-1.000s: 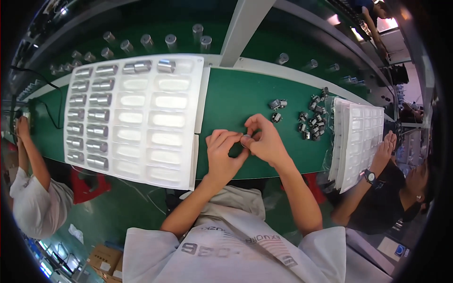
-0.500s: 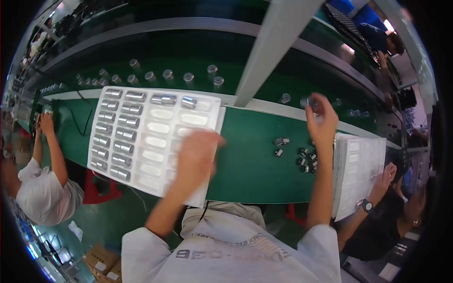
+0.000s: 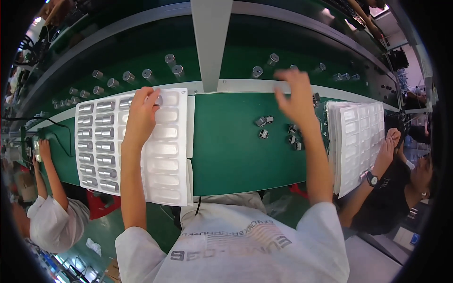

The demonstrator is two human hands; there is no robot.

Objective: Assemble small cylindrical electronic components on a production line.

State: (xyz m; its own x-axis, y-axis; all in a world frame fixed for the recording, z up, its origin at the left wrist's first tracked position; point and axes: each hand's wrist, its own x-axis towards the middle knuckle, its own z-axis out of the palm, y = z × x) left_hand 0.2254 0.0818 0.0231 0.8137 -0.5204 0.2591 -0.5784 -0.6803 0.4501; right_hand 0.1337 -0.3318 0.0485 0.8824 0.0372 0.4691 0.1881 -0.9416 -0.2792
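Observation:
My left hand [image 3: 143, 114] reaches over the top of a white moulded tray [image 3: 185, 141]. Its fingers are closed around a silver metal cylinder [image 3: 159, 100] in the tray's far row. Silver cylinders [image 3: 105, 132] lie on their sides in the two left columns, while the slots seen in the right column below my fingers hold none. My forearm hides part of the middle. My right hand [image 3: 298, 96] hovers over the far table edge with thumb and fingers apart and fingertips blurred. Beyond it, upright cylinders [image 3: 257, 71] stand on the dark green surface.
Small black-and-silver parts [image 3: 263, 121] lie on the green table [image 3: 226, 155], with more by my right wrist. At right is a stack of white trays [image 3: 351, 141]. A grey post [image 3: 211, 47] rises at the far edge. Co-workers sit on both sides, one wearing a watch [image 3: 373, 179].
The view has turned right. My left hand has moved to the tray's far row and closed on a cylinder. My right hand, pinching a cylinder before, now has its fingers spread.

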